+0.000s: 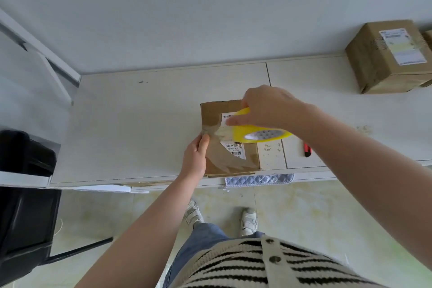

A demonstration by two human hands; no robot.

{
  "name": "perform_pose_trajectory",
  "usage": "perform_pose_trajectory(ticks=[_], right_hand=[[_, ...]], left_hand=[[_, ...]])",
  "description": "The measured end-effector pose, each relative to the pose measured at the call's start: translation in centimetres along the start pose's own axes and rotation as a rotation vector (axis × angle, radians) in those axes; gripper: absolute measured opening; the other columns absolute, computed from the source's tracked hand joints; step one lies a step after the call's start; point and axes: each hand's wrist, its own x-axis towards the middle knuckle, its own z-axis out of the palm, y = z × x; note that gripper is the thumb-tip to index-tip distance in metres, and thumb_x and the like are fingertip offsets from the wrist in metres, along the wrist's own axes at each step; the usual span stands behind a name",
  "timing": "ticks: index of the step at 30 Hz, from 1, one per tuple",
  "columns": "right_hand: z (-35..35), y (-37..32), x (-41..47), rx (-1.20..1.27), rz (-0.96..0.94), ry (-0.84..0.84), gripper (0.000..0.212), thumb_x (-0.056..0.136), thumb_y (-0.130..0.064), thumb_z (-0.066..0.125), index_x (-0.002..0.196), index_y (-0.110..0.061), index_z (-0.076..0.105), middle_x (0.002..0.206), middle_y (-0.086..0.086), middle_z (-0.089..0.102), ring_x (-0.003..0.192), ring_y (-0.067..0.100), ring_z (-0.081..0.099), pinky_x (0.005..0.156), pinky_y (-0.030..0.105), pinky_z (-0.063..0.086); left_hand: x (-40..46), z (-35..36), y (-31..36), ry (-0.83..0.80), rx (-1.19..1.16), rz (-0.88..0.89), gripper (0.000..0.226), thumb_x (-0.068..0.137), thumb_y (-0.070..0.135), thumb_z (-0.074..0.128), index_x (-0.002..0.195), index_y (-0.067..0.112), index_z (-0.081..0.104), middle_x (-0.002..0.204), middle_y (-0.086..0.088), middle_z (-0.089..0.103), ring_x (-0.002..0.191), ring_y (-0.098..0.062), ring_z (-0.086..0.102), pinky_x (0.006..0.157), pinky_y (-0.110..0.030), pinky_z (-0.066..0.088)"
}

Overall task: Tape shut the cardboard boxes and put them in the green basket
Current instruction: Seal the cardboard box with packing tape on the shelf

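Your right hand grips the yellow tape roll over the cardboard box, which sits at the table's near edge. Your left hand holds the box's left side, thumb pressing the tape strip. A second box stands toward the far right corner.

A white table stands against a plain white wall. The floor has pale, shiny tiles. A black chair sits at the left.
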Motion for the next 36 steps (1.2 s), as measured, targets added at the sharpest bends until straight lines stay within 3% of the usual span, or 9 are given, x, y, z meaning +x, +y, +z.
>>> perform_pose_trajectory(ticks=[6,11,14,17,21,23,26,31,36], right_hand=[[1.2,3.4,-1.0,-0.163,0.139,0.015,0.061,0.071,-0.086,0.049,0.069,-0.025,0.046,0.066,-0.008,0.052,0.059,0.007,0.045,0.049,0.024,0.026],[3.0,5.9,0.3,-0.092,0.256,-0.083,0.084,0.060,-0.093,0.047,0.099,-0.020,0.061,0.076,-0.007,0.057,0.074,0.015,0.056,0.060,0.028,0.036],[4.6,7.1,0.9,-0.034,0.297,-0.118,0.087,0.059,-0.091,0.053,0.106,-0.019,0.064,0.083,-0.005,0.061,0.083,0.019,0.059,0.071,0.032,0.043],[6.5,7.9,1.2,0.016,0.330,-0.154,0.082,0.060,-0.089,0.057,0.100,-0.018,0.066,0.085,-0.003,0.065,0.085,0.021,0.061,0.082,0.039,0.050],[7.3,8.5,1.5,0.118,0.348,-0.185,0.075,0.059,-0.088,0.059,0.087,-0.018,0.069,0.073,-0.004,0.064,0.071,0.014,0.059,0.067,0.033,0.041],[7.4,8.5,1.7,0.123,0.349,-0.194,0.071,0.060,-0.087,0.059,0.083,-0.020,0.066,0.073,-0.005,0.064,0.071,0.014,0.058,0.067,0.032,0.039],[7.5,8.7,1.7,0.143,0.340,-0.219,0.067,0.063,-0.084,0.061,0.074,-0.018,0.062,0.071,-0.002,0.064,0.070,0.015,0.060,0.065,0.031,0.042],[7.6,8.7,1.7,0.148,0.335,-0.227,0.067,0.065,-0.083,0.060,0.071,-0.017,0.061,0.071,-0.001,0.064,0.069,0.015,0.059,0.059,0.029,0.040],[7.5,8.7,2.0,0.165,0.340,-0.234,0.069,0.065,-0.082,0.062,0.082,-0.015,0.064,0.072,-0.002,0.062,0.069,0.014,0.058,0.063,0.030,0.041]], left_hand=[[0.1,0.4,0.2,-0.032,0.080,0.084,0.036,0.105,0.035,0.037,0.120,0.017,0.064,0.107,0.010,0.067,0.099,-0.004,0.058,0.077,0.000,0.037],[-0.1,0.4,0.5,-0.029,0.145,0.109,0.027,0.106,0.034,0.035,0.109,0.027,0.061,0.093,0.025,0.061,0.086,0.016,0.055,0.072,0.001,0.035],[-0.2,0.4,0.5,-0.034,0.157,0.116,0.032,0.106,0.037,0.033,0.110,0.024,0.062,0.090,0.020,0.062,0.078,0.015,0.055,0.068,-0.002,0.038],[-0.3,0.4,0.6,-0.042,0.175,0.119,0.035,0.105,0.038,0.032,0.115,0.021,0.062,0.093,0.016,0.063,0.084,0.007,0.057,0.069,-0.003,0.038],[-0.6,0.5,1.4,-0.074,0.232,0.081,0.039,0.105,0.039,0.028,0.124,0.018,0.056,0.108,0.009,0.064,0.101,-0.007,0.059,0.083,-0.025,0.040],[-0.6,0.5,2.1,-0.010,0.536,0.101,0.053,0.105,0.038,0.027,0.152,0.012,0.026,0.152,-0.010,0.040,0.136,-0.025,0.041,0.105,-0.034,0.037],[-0.4,1.6,4.1,0.141,0.962,0.405,0.069,0.103,0.035,0.026,0.154,0.006,-0.009,0.162,-0.015,-0.013,0.151,-0.028,-0.003,0.123,-0.043,0.007],[0.6,4.4,4.9,0.038,1.175,0.433,0.076,0.097,0.056,0.005,0.155,0.009,-0.009,0.162,-0.011,-0.017,0.150,-0.026,-0.015,0.122,-0.047,-0.001],[0.7,5.4,5.0,0.071,1.197,0.357,0.074,0.100,0.053,0.014,0.155,0.008,-0.009,0.161,-0.017,-0.020,0.149,-0.030,-0.018,0.119,-0.055,-0.009]])
